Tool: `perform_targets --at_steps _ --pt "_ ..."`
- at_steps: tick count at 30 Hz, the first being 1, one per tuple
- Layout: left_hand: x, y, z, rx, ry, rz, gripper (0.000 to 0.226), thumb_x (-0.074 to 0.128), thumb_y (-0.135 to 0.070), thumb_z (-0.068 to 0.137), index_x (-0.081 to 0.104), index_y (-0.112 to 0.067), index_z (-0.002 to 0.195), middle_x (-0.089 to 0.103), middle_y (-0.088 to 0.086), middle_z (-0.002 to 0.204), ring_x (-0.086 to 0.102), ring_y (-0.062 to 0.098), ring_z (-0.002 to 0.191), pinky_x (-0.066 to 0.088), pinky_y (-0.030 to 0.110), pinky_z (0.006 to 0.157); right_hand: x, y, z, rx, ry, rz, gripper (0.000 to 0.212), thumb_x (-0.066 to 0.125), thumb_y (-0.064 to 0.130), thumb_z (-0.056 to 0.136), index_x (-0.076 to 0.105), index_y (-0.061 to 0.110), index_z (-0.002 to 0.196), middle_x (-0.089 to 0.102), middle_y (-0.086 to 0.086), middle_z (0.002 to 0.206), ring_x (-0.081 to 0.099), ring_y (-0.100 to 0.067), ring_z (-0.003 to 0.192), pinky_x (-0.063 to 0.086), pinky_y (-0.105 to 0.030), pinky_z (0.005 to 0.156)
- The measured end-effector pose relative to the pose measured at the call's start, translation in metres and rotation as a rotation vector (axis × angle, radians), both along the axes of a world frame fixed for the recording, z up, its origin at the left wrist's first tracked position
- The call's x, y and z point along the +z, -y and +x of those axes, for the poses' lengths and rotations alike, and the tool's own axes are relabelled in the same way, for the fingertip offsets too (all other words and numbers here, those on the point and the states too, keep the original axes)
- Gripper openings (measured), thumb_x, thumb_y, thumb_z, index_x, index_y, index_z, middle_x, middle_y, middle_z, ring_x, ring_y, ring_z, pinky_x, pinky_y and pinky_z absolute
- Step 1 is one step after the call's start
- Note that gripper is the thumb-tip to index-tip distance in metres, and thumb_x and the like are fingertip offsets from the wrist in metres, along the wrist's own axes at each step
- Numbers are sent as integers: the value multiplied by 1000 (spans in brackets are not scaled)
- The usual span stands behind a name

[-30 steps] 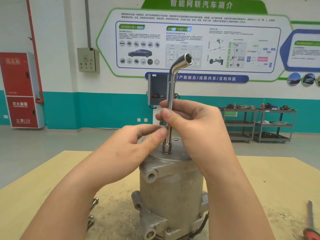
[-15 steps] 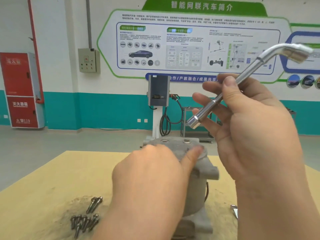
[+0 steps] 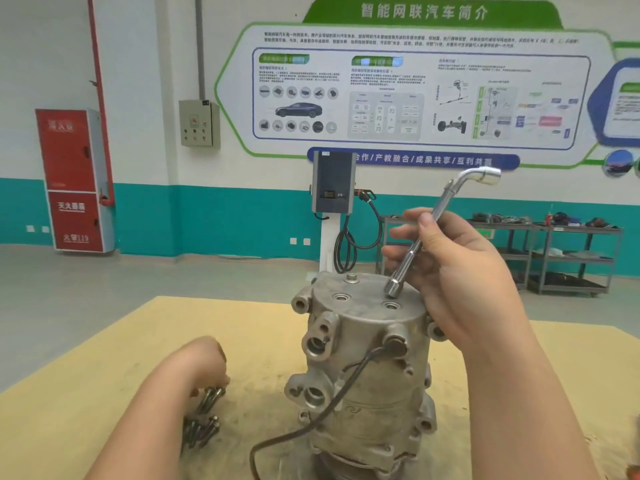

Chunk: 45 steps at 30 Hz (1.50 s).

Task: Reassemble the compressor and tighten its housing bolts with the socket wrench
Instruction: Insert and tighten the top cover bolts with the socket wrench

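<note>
One bolt (image 3: 352, 277) seated atop the compressor (image 3: 363, 368); right hand (image 3: 460, 278) fingers grip the wrench (image 3: 420, 240) above it, left hand (image 3: 204, 362) fingers hidden at loose bolts (image 3: 204, 414) beside it; cross-threading likely if driven misaligned.

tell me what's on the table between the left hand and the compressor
Only loose bolts beside the left hand; bare table runs on to the compressor, per the head view.

I am curling my right hand (image 3: 460, 271) around a tool shaft, raised; my left hand (image 3: 204, 362) is reaching down, fingers hidden beneath.
</note>
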<state>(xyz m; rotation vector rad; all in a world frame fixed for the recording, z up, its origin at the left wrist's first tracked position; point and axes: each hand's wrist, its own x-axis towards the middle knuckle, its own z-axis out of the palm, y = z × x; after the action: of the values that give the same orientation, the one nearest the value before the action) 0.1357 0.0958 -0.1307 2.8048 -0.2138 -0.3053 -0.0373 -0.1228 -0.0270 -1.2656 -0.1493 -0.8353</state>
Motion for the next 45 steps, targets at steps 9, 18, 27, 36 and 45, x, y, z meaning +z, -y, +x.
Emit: perform_targets --at_steps 9,18,27,36,45 --pt "-38 0 20 33 49 -1 15 66 -16 86 72 -15 99 71 1 105 65 17 101 49 21 76 0 1 1 60 -3 65 17 48 15 100 64 12 96 69 0 71 67 -18 63 57 -29 65" --pt "63 13 -37 -32 457 -1036 17 74 -23 86 62 -13 91 73 6 81 70 23 82 52 26 62 2 -3 -1 68 0 3 17 49 17 99 64 10 96 74 -3 78 70 -17 61 57 -26 61" --pt "81 90 -143 -491 822 -1083 20 82 -19 78 63 -21 73 68 -6 76 66 3 71 50 15 62 3 -7 -3 -4 151 145 21 43 19 103 63 24 107 69 0 66 59 -9 47 54 -24 58" --pt "82 92 -138 -518 736 -1090 20 83 -23 77 64 -25 76 71 -14 72 68 1 65 50 15 59 10 -14 -8 -27 331 108 14 40 19 104 54 22 106 75 -5 84 72 -17 68 55 -26 70" --pt "88 87 -139 -602 765 -798 22 82 -19 76 62 -25 69 67 -14 75 63 0 75 45 12 68 9 -16 -11 -32 388 87 10 39 20 104 48 23 105 75 -5 85 72 -19 66 54 -28 75"
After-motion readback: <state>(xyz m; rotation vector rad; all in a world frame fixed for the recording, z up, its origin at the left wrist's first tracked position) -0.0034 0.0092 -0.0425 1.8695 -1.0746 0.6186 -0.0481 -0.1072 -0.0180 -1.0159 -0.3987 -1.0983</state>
